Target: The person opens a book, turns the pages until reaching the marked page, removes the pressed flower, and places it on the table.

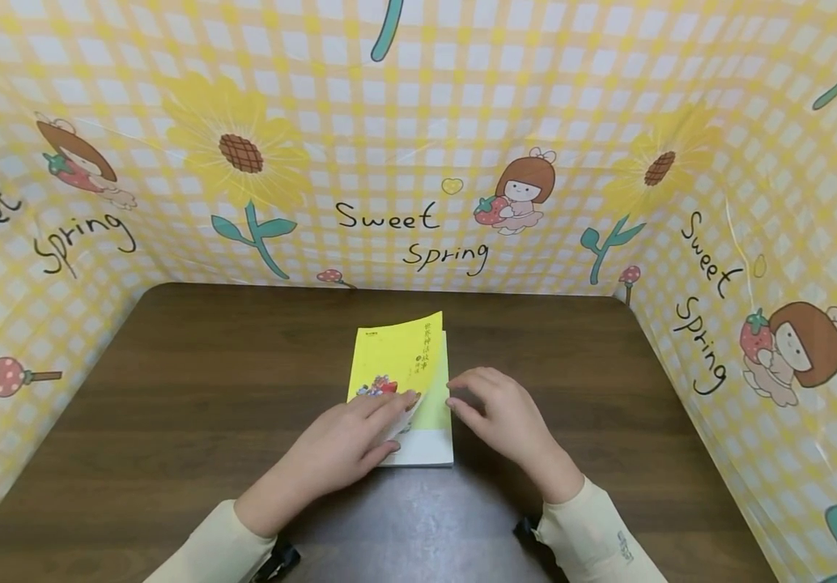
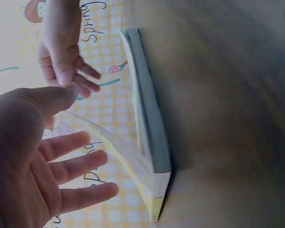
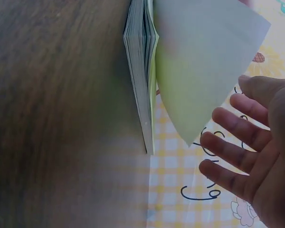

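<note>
A book (image 1: 435, 444) with a bright yellow cover (image 1: 389, 350) lies on the table. Its front cover stands partly raised along the right side, showing a pale page below. My left hand (image 1: 338, 441) is at the lower part of this cover, fingers extended over it near the lifted edge. In the left wrist view, three left fingers (image 2: 80, 164) are spread and the thumb is close to the cover's corner. Just right of the book, my right hand (image 1: 502, 413) is held with loosely bent fingers. The right wrist view shows its fingertips beside the raised cover (image 3: 204, 80).
The dark brown wooden table (image 1: 171, 421) extends around the book. A yellow checked cloth (image 1: 389, 121) with flowers and "Sweet Spring" lettering rises along the back and both sides. Both sleeves are cream, with black straps (image 1: 280, 560) at the wrists.
</note>
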